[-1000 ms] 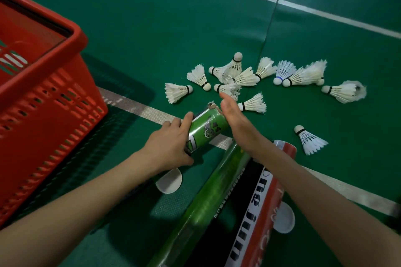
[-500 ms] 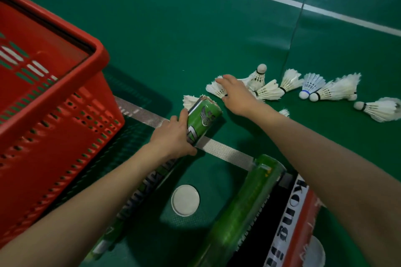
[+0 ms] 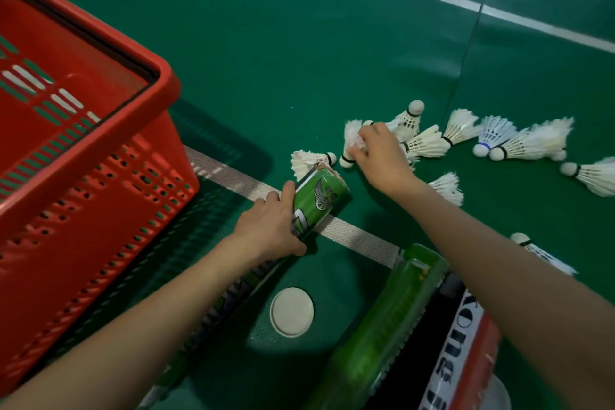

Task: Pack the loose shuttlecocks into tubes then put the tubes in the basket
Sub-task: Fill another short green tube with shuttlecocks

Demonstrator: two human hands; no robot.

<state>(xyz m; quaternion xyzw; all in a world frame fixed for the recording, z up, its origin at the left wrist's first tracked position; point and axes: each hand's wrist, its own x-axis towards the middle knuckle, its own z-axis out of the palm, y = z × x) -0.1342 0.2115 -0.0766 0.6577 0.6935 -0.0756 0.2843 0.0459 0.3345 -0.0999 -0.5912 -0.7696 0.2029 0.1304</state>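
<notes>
Beside the perforated red plastic basket (image 3: 100,176), the left hand (image 3: 269,230) wraps a glossy green cardboard tube (image 3: 316,203). Beyond the tube's torn mouth, the right hand (image 3: 382,156) pinches a white feathered shuttlecock (image 3: 351,143) on the green floor.

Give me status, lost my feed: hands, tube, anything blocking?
Left hand grips the green cardboard tube, mouth towards the pile. Right hand closed on a white feather shuttlecock. Nothing in the way.
</notes>
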